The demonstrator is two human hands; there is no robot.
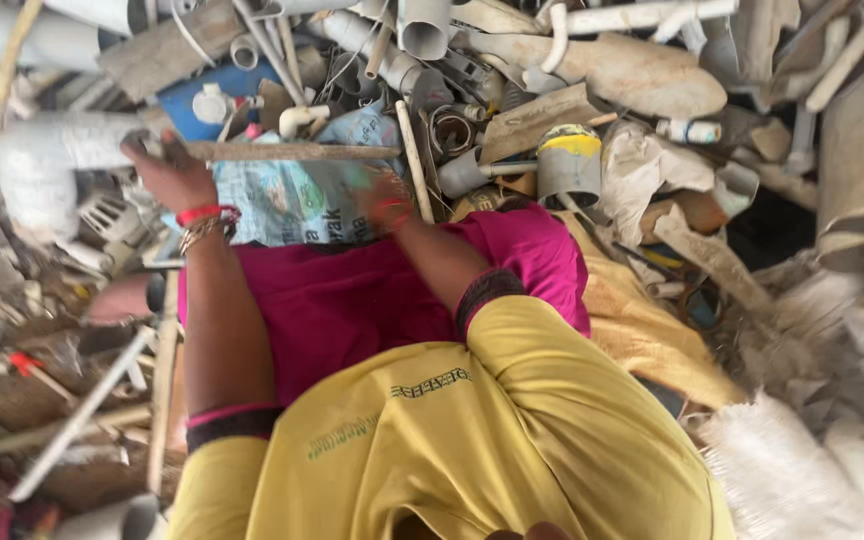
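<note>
Left hand (167, 170) grip closed on wooden stick (292, 151) (end only); right hand (384, 200) grip unclear.

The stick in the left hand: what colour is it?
Weathered grey-brown, like bare old wood. The stick shows best in the head view, gripped at one end by the left hand.

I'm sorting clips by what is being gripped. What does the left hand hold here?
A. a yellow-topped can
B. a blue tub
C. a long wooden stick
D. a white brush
C: the left hand is closed around one end of a long wooden stick that runs across the printed sack toward the right hand.
</note>
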